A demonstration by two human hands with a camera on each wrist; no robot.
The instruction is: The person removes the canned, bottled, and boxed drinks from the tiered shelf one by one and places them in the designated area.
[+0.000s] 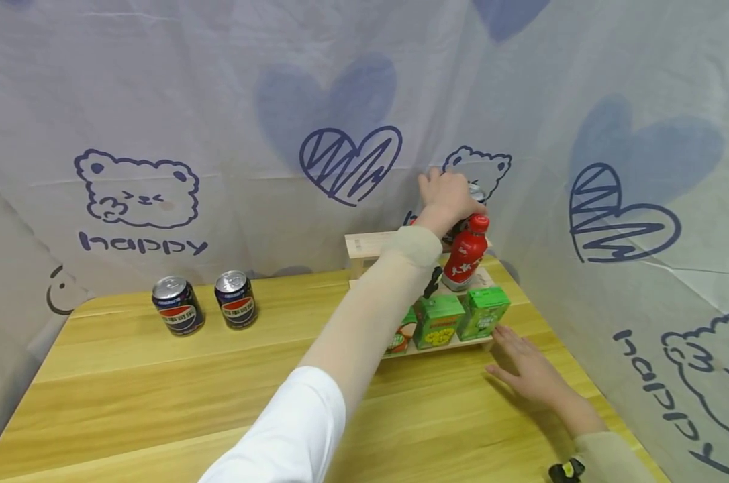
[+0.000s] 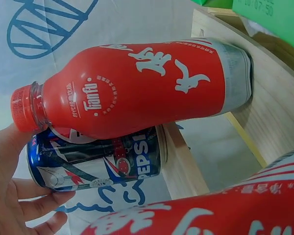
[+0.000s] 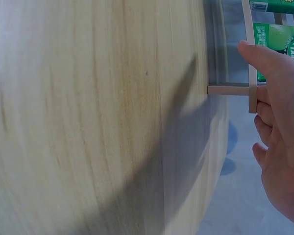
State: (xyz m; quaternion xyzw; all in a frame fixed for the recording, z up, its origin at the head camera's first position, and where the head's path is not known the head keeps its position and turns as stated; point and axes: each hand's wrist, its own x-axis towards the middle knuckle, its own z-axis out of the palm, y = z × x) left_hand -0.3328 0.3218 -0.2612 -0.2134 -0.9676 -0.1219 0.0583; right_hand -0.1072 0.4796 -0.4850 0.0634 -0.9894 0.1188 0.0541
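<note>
My left hand [image 1: 449, 194] reaches over a two-tier wooden rack [image 1: 364, 247]. It grips a dark blue Pepsi can [image 2: 95, 164] near its top, thumb on one side and fingers on the other. In front of the can, a red bottle [image 1: 467, 251] stands on the lower tier, its cap right by the left thumb. Part of another red bottle [image 2: 186, 215] shows in the left wrist view. My right hand [image 1: 530, 369] touches the rack's right front corner, fingers extended along its end and thumb spread apart, beside the green drink boxes [image 1: 485, 312].
Two Pepsi cans [image 1: 178, 306] [image 1: 236, 300] stand upright at the back left of the wooden table [image 1: 177, 402]. A drawn-on cloth [image 1: 231, 100] hangs behind and along the right side. Another green box [image 1: 440, 320] sits on the rack's front row.
</note>
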